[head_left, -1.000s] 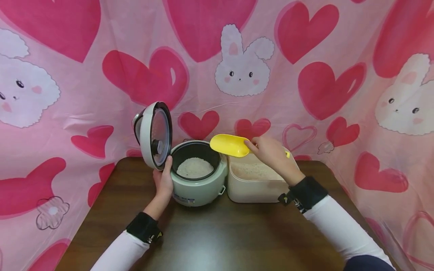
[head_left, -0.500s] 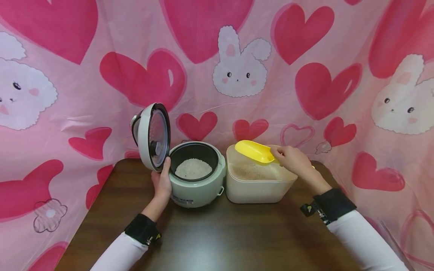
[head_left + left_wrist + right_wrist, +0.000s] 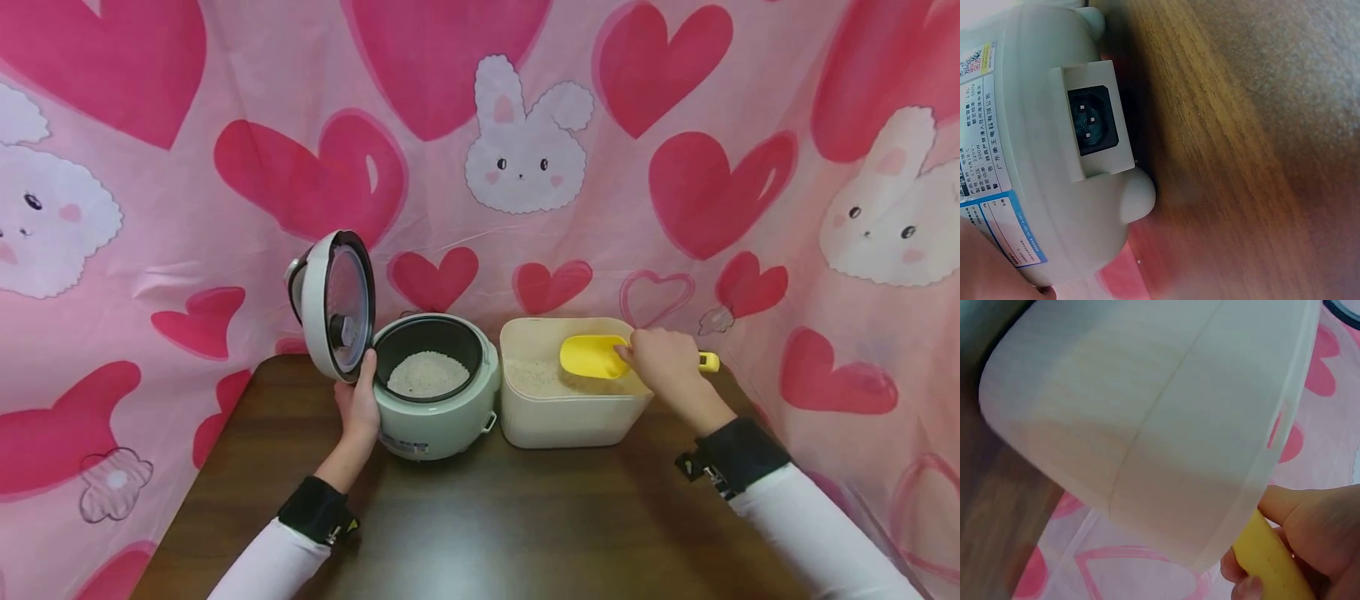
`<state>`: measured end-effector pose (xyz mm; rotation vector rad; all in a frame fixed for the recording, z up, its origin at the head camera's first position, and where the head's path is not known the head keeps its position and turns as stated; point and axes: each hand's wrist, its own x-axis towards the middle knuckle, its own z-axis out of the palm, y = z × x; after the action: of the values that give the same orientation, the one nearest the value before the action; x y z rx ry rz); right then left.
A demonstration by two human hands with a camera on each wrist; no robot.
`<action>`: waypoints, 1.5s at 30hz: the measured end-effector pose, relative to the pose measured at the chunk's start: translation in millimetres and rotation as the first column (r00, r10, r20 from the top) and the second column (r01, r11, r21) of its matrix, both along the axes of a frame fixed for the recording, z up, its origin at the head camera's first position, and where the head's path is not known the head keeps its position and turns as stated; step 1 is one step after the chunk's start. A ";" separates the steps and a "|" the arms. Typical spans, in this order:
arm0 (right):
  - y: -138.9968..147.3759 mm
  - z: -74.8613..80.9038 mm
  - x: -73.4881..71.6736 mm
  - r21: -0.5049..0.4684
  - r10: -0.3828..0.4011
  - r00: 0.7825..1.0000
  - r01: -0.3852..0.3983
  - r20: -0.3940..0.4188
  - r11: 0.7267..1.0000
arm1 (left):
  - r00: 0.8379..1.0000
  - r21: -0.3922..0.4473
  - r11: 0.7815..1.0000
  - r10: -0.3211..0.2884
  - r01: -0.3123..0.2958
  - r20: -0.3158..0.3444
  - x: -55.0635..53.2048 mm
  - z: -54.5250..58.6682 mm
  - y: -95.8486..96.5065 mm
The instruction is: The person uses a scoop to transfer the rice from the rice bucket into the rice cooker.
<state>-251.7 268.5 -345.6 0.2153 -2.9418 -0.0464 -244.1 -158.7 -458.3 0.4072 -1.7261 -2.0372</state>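
Note:
On the table's left side a pale green rice cooker [image 3: 442, 429] stands with its lid [image 3: 318, 308] swung up to the left. White rice [image 3: 427, 374] lies in its dark inner pot. My left hand [image 3: 360, 406] holds the lower edge of the lid at the hinge side, thumb upright on the inner side, other fingers mostly hidden. Its edge shows against the cooker's labelled body in the left wrist view. My right hand [image 3: 666, 362] grips the handle of a yellow scoop [image 3: 594, 357], whose bowl is inside the cream bin [image 3: 573, 423], close over the grain [image 3: 534, 377].
The bin stands close against the cooker's right side on a brown wooden table [image 3: 480, 525]. A pink cloth [image 3: 442, 192] with hearts and rabbits hangs right behind both. A power socket [image 3: 1093, 120] sits on the cooker's back in the left wrist view.
My right hand has carried the scoop rightward from beside the cooker's pot, then down into the bin. The left hand and the raised lid have stayed in place.

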 end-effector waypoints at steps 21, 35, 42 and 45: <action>-31.3 -10.9 -0.9 0.228 -0.023 0.999 0.031 -0.037 0.973 | 1.000 0.020 1.000 0.004 -0.004 -0.028 -2.5 -3.1 1.3; -28.2 -19.3 -20.0 0.053 -0.019 0.993 0.013 0.118 0.999 | 0.999 0.033 0.999 0.021 -0.019 -0.046 -4.4 -4.8 1.3; -33.9 -21.2 -24.1 -0.054 0.000 0.978 0.012 0.208 0.998 | 0.999 0.026 1.000 0.005 -0.004 -0.040 -3.0 -4.6 0.8; -36.0 -24.5 -25.4 -0.076 0.039 0.975 -0.023 0.217 0.997 | 1.000 0.022 1.000 0.007 -0.006 -0.030 -2.1 -5.3 0.8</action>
<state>-277.1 232.5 -370.1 0.2720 -3.1506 0.0955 -246.2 -157.9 -463.6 0.3860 -1.6843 -2.0486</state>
